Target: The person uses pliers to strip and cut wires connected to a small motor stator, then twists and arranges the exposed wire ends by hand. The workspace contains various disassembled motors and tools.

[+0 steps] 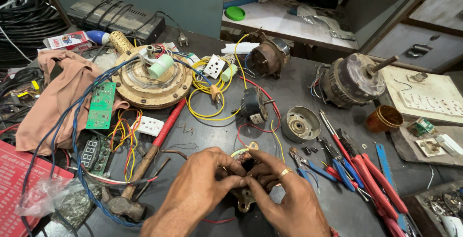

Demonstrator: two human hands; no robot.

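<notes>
My left hand and my right hand meet low in the middle of the dark workbench. Together they pinch a small motor part with a metal bracket showing below the fingers; most of it is hidden by my fingers. A gold ring sits on my right hand. A red wire runs from the part up to a small black motor. A round metal motor cap lies just right of that.
A hammer with a red handle lies left of my hands. Pliers and screwdrivers with red and blue handles crowd the right. Behind are a round fan motor plate, yellow wires, green circuit boards, a pink cloth, two larger motors.
</notes>
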